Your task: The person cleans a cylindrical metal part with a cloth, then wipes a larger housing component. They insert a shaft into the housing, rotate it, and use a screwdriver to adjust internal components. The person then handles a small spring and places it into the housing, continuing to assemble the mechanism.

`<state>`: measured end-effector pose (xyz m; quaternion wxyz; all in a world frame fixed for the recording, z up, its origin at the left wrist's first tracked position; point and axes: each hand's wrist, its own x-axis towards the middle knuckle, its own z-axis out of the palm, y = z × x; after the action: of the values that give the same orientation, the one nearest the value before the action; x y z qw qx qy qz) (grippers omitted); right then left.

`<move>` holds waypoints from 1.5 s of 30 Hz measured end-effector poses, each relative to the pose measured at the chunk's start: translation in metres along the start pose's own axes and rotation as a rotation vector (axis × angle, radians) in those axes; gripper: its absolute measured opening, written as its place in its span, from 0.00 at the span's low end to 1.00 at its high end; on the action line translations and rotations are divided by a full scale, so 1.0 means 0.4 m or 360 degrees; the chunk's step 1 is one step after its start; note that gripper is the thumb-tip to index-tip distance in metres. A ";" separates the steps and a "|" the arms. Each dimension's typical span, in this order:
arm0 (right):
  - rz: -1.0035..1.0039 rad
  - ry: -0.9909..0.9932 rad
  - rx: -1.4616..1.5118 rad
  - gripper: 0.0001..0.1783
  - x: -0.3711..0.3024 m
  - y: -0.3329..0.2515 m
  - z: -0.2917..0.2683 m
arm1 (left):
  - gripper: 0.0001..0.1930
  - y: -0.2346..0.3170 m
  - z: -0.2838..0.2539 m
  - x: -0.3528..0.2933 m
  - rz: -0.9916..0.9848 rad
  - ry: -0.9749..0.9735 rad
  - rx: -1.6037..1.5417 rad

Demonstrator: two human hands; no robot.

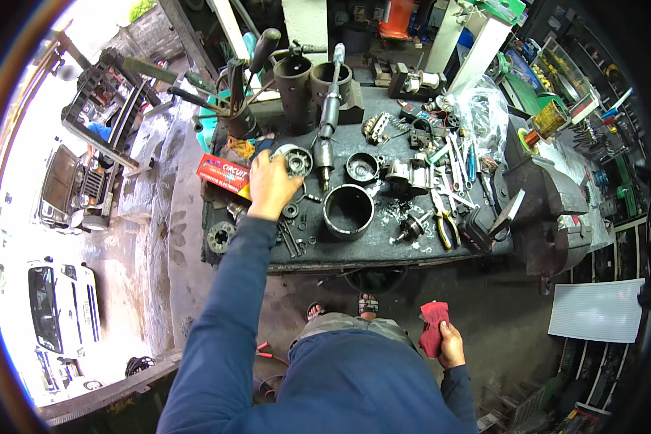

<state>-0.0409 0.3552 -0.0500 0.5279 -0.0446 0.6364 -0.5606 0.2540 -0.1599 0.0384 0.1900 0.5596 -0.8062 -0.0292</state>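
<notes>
Left hand [271, 186] is out over the workbench [387, 249], palm down, fingers curved over the near-left edge of a round metal end housing [297, 160]; whether it actually grips or just touches, cannot tell. Housing sits at the back left of the bench top, between a red cardboard box [223, 175] and a long metal shaft tool [330, 116]. Right hand [452, 345] is low, off the bench, beside the person's body, thumb and fingers closed on a bunched red cloth [433, 325], most of it sticking out past the fingers.

Near the left hand: yellow-orange rag [240, 147] behind the box, ring-shaped bearing [290, 210] just below the wrist side, slotted metal disc [220, 236] at the bench's front left corner. Center: open-topped cylinder [348, 212], with a second round housing [362, 168] behind it. Right of those: rotor [409, 176], smaller shafted part [413, 226] nearer the front edge, yellow-and-black pliers [445, 220], wrenches [457, 163] in a cluster. Large bench vise [546, 202] at the right end, clear plastic bag [482, 108] behind. Two upright metal tubes [294, 94] stand along the back.
</notes>
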 end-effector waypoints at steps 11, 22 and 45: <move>-0.0066 -0.0362 0.0307 0.26 0.074 -0.126 0.044 | 0.19 0.339 -0.131 -0.384 0.0545 -0.0838 -0.1287; 0.0246 -0.0953 0.1135 0.30 0.229 -0.174 -0.025 | 0.20 0.483 -0.049 -0.384 0.0402 -0.0978 -0.0876; -0.0062 -0.0788 0.0914 0.30 0.237 -0.284 -0.003 | 0.37 0.618 0.170 -0.224 -0.0013 -0.0819 -0.0660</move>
<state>-0.1439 0.2528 -0.0228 0.6459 -0.0410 0.3055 -0.6984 0.0376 0.0027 0.0150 0.0899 0.4865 -0.8024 -0.3338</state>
